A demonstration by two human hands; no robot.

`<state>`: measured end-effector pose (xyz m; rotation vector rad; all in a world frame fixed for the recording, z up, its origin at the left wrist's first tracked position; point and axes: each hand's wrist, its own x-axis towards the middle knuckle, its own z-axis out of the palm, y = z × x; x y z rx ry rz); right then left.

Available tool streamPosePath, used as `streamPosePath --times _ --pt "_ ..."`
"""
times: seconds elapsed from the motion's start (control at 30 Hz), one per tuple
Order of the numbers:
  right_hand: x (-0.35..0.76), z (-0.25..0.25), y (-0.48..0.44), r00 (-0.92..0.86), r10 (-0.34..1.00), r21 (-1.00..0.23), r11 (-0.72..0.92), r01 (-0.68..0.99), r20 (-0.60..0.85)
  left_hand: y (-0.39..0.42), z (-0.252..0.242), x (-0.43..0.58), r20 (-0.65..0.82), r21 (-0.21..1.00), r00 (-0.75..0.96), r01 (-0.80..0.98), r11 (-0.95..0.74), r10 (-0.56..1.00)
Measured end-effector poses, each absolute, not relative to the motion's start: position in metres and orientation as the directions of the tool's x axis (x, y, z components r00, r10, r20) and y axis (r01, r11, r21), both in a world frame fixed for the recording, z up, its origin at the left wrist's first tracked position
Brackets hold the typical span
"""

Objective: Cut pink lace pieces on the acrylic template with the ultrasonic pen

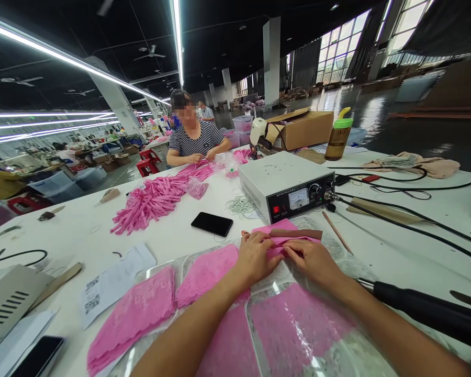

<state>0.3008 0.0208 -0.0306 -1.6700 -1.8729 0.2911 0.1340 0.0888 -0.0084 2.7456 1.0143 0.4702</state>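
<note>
Both hands are close together over pink fabric [280, 226] at the middle of the table. My left hand [258, 256] has its fingers bent onto the fabric's left part. My right hand [312, 257] pinches the near edge of the same fabric, its fingertips almost touching the left ones. A brown strip [302, 234] lies across the fabric just beyond my fingers. Stacks of pink lace pieces [137, 309] lie to the left on clear plastic sheeting, and more pink pieces [294, 324] show under clear plastic below my hands.
Beyond my hands stand a white control box [286, 178] with cables, a black phone [212, 224] and a pile of pink strips [153, 201]. A black-handled tool [424, 309] lies at right. Across the table, a person in a striped top [198, 141] handles pink strips.
</note>
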Motion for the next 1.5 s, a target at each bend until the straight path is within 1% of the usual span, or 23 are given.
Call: streamPosePath --times 0.3,0.47,0.6,0.7,1.0,1.17,1.33,1.5 --pt "0.301 -0.033 0.025 0.039 0.952 -0.577 0.151 0.803 0.303 0.098 -0.007 0.138 0.195 0.258 0.731 0.605 -0.753 0.654" --pt "0.303 -0.033 0.026 0.066 0.959 -0.595 0.116 0.795 0.274 0.087 -0.006 0.139 0.199 0.235 0.709 0.636 -0.735 0.676" --pt "0.303 -0.033 0.027 0.084 0.965 -0.604 0.087 0.792 0.250 0.089 -0.004 0.141 0.169 0.226 0.690 0.667 -0.709 0.703" --pt "0.302 -0.034 0.027 0.106 0.966 -0.615 0.065 0.786 0.238 0.097 -0.001 0.142 0.136 0.259 0.695 0.663 -0.702 0.706" --pt "0.301 -0.028 0.027 0.115 0.965 -0.661 0.072 0.747 0.236 0.116 0.007 0.140 0.010 0.430 0.768 0.575 -0.696 0.641" --pt "0.301 -0.029 0.027 0.140 0.966 -0.678 0.046 0.733 0.217 0.120 0.010 0.142 -0.029 0.473 0.769 0.573 -0.669 0.638" --pt "0.302 -0.029 0.025 0.152 0.957 -0.700 0.068 0.711 0.246 0.117 0.015 0.144 -0.075 0.466 0.770 0.589 -0.660 0.634" --pt "0.302 -0.028 0.025 0.170 0.936 -0.724 0.114 0.680 0.308 0.112 0.019 0.152 -0.078 0.405 0.739 0.637 -0.656 0.669"
